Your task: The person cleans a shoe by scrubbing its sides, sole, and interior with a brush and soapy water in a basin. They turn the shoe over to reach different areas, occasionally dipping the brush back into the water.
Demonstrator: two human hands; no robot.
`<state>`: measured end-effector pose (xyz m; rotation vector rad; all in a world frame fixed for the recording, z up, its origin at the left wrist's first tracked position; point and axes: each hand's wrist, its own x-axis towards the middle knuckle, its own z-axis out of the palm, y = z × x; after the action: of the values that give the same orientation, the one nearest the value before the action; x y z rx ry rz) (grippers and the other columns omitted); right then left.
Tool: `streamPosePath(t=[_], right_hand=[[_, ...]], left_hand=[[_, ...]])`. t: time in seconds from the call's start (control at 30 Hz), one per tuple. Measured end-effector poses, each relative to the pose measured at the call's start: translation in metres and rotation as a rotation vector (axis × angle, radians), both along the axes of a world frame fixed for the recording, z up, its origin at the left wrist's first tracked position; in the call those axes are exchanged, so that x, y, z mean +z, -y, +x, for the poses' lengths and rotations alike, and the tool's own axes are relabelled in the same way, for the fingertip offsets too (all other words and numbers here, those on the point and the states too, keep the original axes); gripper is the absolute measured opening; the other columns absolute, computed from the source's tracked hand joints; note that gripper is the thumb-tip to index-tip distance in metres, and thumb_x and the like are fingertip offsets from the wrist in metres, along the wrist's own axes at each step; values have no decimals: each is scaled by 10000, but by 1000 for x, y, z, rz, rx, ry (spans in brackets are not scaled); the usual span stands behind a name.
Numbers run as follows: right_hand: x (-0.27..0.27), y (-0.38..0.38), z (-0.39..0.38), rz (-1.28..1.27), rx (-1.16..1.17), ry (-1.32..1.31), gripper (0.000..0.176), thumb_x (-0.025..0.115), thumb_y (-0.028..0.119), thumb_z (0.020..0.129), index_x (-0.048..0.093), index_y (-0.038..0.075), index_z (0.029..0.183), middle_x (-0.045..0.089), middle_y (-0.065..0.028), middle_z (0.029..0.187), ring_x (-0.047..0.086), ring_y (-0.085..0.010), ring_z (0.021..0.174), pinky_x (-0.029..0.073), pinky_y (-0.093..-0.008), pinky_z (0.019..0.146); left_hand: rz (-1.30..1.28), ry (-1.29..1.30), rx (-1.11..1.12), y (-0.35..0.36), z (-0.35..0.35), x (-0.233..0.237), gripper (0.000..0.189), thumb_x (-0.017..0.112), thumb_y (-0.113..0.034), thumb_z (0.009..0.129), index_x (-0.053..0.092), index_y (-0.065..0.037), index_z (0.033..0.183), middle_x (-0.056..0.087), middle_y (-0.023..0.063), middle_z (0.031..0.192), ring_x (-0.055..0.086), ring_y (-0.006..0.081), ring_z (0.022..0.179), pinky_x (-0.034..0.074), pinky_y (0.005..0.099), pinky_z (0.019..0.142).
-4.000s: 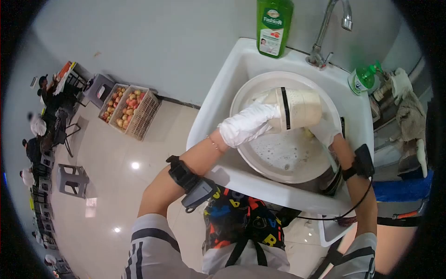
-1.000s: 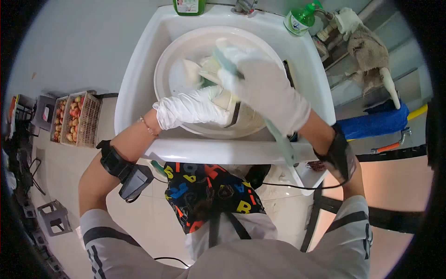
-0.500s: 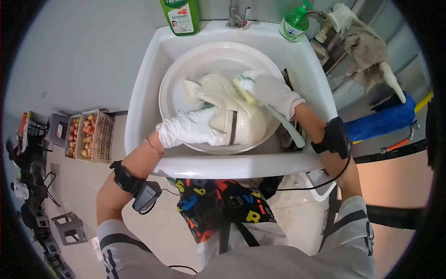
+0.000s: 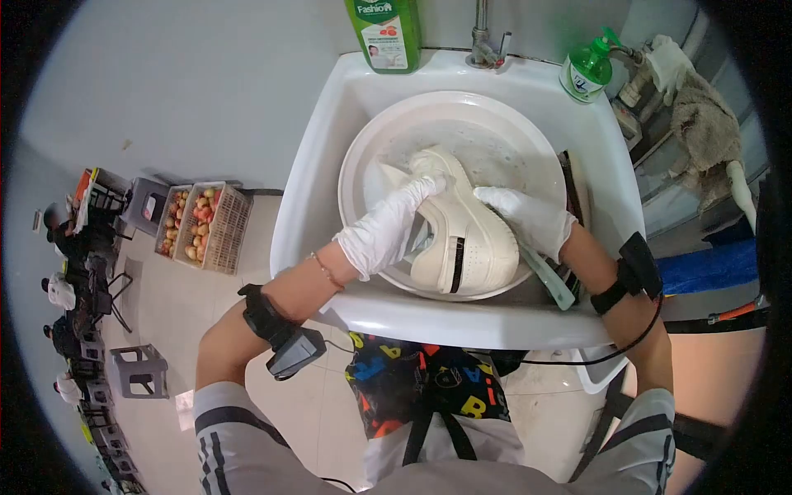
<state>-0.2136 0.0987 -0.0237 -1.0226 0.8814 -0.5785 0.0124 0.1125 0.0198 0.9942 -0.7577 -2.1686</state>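
A cream-white sneaker (image 4: 478, 239) with a dark stripe lies tilted in a round white basin (image 4: 351, 177) of sudsy water. My left hand (image 4: 392, 223), in a white glove, is closed on the shoe near its ankle opening. From the other side my right hand (image 4: 528, 216), gloved too, grips the sneaker's edge; part of its fingers is hidden behind the shoe. Below that hand, the pale green handle (image 4: 549, 279) of what looks like a brush slants over the basin's right rim. Its head is out of sight.
The basin sits in a white sink (image 4: 309, 165) with a tap (image 4: 485, 45) behind. A green detergent bottle (image 4: 386, 33) and a green pump bottle (image 4: 587, 70) stand on the ledge. Dark items (image 4: 575, 186) are wedged right of the basin. Fruit crates (image 4: 219, 227) and a grey stool (image 4: 139, 371) stand left.
My right hand has come off the sponge it held, which no longer shows, and is now on the sneaker. My left hand has moved up the shoe. The camera view has shifted.
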Motion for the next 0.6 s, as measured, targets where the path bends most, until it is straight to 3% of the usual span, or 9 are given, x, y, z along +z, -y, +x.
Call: streamPosePath(t=[0.03, 0.1, 0.13, 0.2, 0.33, 0.4, 0.5, 0.57, 0.6], right_hand=[[-7, 1, -2, -3, -3, 1, 351, 538, 239, 926, 574, -22, 1158, 636, -76, 1049, 607, -130, 918, 488, -261, 841], [-14, 2, 1, -394, 72, -58, 376, 518, 252, 942, 553, -16, 1205, 618, -80, 1107, 593, -126, 970, 477, -252, 864], [-7, 0, 4, -396, 77, -58, 376, 518, 252, 942, 553, -16, 1205, 618, -80, 1107, 593, -126, 970, 477, -252, 864], [14, -7, 12, 15, -140, 21, 395, 502, 260, 952, 534, -19, 1229, 594, -89, 1160, 568, -125, 1042, 458, -262, 913], [31, -10, 21, -25, -158, 111, 412, 519, 263, 947, 512, -20, 1246, 585, -88, 1178, 555, -129, 1079, 453, -285, 941], [31, -12, 23, 26, -203, 212, 441, 554, 258, 929, 483, -13, 1270, 585, -84, 1177, 592, -141, 1028, 491, -283, 897], [38, -13, 26, 58, -248, 243, 458, 580, 251, 915, 468, 4, 1284, 585, -89, 1176, 618, -159, 990, 523, -280, 848], [52, -17, 28, 111, -260, 230, 453, 583, 252, 913, 473, 10, 1280, 585, -95, 1177, 620, -167, 993, 528, -285, 843], [55, -21, 31, 169, -286, 213, 449, 587, 252, 911, 479, 17, 1277, 585, -102, 1177, 622, -175, 996, 533, -291, 838]], left_hand=[[-11, 10, -18, -1, 0, 1, 412, 526, -281, 943, 457, -101, 1307, 568, 70, 1209, 579, 183, 1071, 481, 336, 948], [-25, 18, -33, -1, -1, 5, 416, 573, -279, 916, 480, -103, 1282, 586, 67, 1179, 597, 184, 1037, 494, 336, 924], [-30, 46, -39, -2, -1, 9, 407, 581, -275, 909, 498, -96, 1265, 593, 66, 1167, 596, 178, 1032, 498, 331, 907], [-36, 82, -36, -1, 2, 10, 397, 590, -271, 902, 516, -88, 1247, 599, 65, 1154, 595, 173, 1027, 501, 325, 889], [-181, 88, -35, -2, 4, 9, 388, 600, -289, 897, 559, -49, 1199, 615, 58, 1124, 587, 163, 1029, 476, 321, 903], [-285, 82, -37, 0, 3, 8, 403, 599, -305, 897, 566, -34, 1194, 617, 54, 1123, 581, 161, 1039, 459, 323, 920], [-318, 93, -57, 8, 5, 12, 435, 578, -329, 911, 542, -65, 1256, 613, 35, 1129, 570, 150, 1010, 429, 309, 926], [-295, 440, -154, 6, 4, 26, 458, 541, -381, 928, 526, -111, 1298, 613, 14, 1116, 550, 134, 970, 412, 273, 894], [-334, 380, -153, 4, 5, 25, 480, 521, -440, 927, 519, -154, 1313, 616, 0, 1053, 543, 121, 886, 430, 263, 819]])
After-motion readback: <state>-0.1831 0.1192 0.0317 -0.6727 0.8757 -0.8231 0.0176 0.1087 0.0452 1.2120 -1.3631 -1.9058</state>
